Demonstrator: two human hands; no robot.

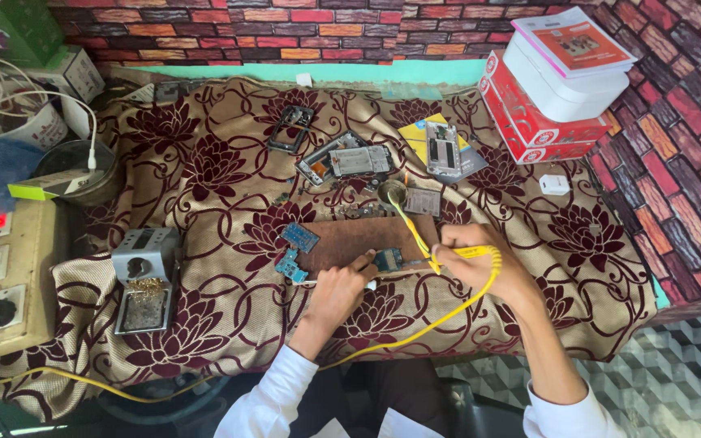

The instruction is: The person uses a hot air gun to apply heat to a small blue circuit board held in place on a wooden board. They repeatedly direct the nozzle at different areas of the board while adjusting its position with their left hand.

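Observation:
My right hand [480, 264] grips a yellow soldering iron [458, 254] whose tip reaches left to a small blue circuit board [389, 259] on a brown work mat [350, 237]. A yellow cable [415, 324] trails from the iron toward me. My left hand [338, 292] rests at the mat's near edge, its fingers pressing the board; it may pinch a thin white-tipped tool, but I cannot tell. Two more blue circuit boards [299, 237] [290, 265] lie at the mat's left end.
A grey soldering iron stand [145, 276] with brass wool sits at the left. Opened phone bodies [342, 161] and a phone frame [291, 128] lie at the back. Red and white boxes [541, 97] are stacked at the right. A switch box [2, 276] stands far left.

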